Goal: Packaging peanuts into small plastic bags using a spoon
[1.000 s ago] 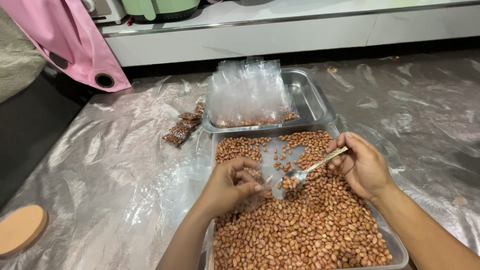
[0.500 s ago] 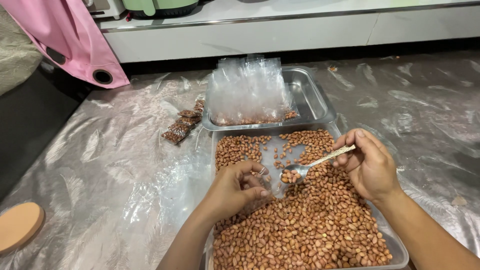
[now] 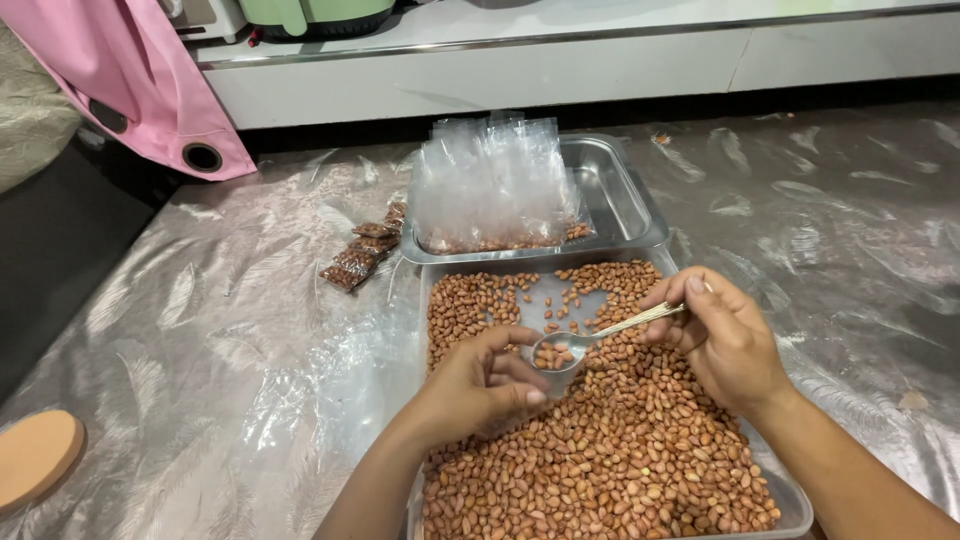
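Note:
A metal tray (image 3: 795,505) full of brown peanuts (image 3: 600,450) lies in front of me. My right hand (image 3: 725,340) grips the handle of a metal spoon (image 3: 575,345) whose bowl carries a few peanuts. The spoon bowl sits right at my left hand (image 3: 475,385), which pinches a small clear plastic bag (image 3: 520,358) open over the peanuts. The bag is mostly hidden by my fingers.
Behind the peanut tray stands a second steel tray (image 3: 625,195) holding several upright clear bags (image 3: 495,185) with peanuts at the bottom. Small filled packets (image 3: 362,250) lie to its left. A pink cloth (image 3: 140,85) hangs far left; a round tan disc (image 3: 35,460) lies near left.
The right hand has lifted the loaded spoon out of the peanuts and moved it left, up to the bag held in the left hand.

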